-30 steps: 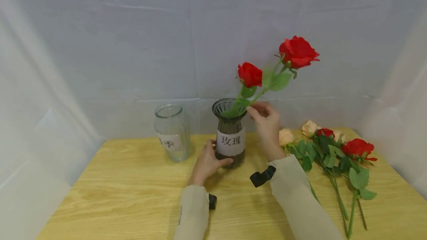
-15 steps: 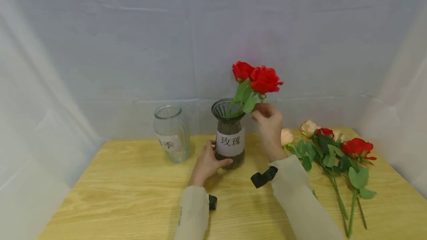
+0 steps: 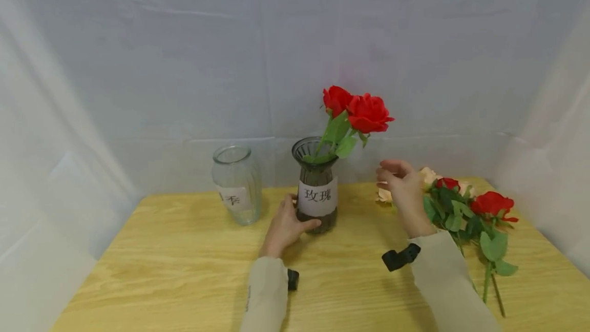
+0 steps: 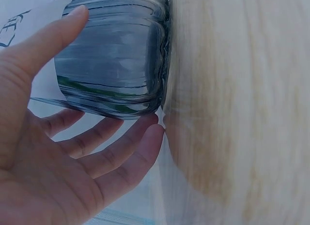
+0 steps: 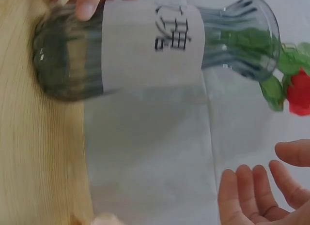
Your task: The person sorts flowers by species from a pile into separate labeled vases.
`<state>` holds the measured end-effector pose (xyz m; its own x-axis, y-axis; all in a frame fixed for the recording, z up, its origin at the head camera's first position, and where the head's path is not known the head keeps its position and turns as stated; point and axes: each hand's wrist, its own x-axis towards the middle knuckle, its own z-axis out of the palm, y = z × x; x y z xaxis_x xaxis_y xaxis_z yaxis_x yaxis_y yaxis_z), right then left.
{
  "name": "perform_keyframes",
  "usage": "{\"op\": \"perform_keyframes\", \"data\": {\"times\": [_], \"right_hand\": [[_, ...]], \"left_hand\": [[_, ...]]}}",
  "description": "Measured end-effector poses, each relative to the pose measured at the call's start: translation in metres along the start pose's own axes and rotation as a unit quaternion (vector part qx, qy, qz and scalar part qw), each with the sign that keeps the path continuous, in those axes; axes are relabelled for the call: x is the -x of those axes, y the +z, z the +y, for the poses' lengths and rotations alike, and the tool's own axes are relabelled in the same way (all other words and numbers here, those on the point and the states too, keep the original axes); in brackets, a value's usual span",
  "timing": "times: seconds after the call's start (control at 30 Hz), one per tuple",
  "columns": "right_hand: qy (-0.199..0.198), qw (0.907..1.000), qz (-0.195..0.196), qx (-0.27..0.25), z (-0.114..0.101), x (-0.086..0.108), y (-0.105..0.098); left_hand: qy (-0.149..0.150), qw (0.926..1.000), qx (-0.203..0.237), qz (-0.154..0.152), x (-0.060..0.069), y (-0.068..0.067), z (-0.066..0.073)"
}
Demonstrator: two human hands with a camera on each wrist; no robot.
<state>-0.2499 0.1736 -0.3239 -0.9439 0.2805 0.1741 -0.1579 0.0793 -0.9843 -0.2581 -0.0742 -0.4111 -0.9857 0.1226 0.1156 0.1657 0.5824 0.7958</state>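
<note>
Two red roses: stand in dark vase on bench, leaning toward one o'clock. Note left grip wrapped round vase's foot at eight o'clock; note right grip loosely uncurled, apart from vase at three o'clock, near peach flowers.

Shows a white-labelled glass vase on the bench, gripped low by the left hand, a red flower beyond its mouth and, apart, the loosely curled right hand.

larger rose: lower in vase | right grip: released, moved right
</note>
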Motion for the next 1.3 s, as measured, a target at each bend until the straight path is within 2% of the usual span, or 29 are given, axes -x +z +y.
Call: {"op": "perform_keyframes", "data": {"times": [0.23, 0.5, 0.87, 1.03, 1.3], "right_hand": [[-0.009, 0.9953, -0.035, 0.090, 0.003, 0.003, -0.030], [0.011, 0.9860, -0.063, 0.154, 0.017, 0.003, -0.054], [0.030, 0.9800, -0.098, 0.171, 0.028, 0.008, -0.088], [0.038, 0.9742, -0.096, 0.201, 0.034, 0.011, -0.106], [0.046, 0.9729, -0.090, 0.208, 0.041, 0.015, -0.130]], "left_hand": [[-0.002, 1.0000, 0.006, 0.000, 0.000, 0.000, 0.001], [-0.013, 0.9999, 0.000, -0.002, 0.002, -0.001, -0.001], [-0.014, 0.9999, -0.003, -0.003, -0.001, 0.001, 0.000], [-0.015, 0.9999, -0.002, -0.005, -0.002, 0.002, 0.000], [-0.024, 0.9997, 0.003, -0.007, 0.000, 0.001, 0.000]]}}
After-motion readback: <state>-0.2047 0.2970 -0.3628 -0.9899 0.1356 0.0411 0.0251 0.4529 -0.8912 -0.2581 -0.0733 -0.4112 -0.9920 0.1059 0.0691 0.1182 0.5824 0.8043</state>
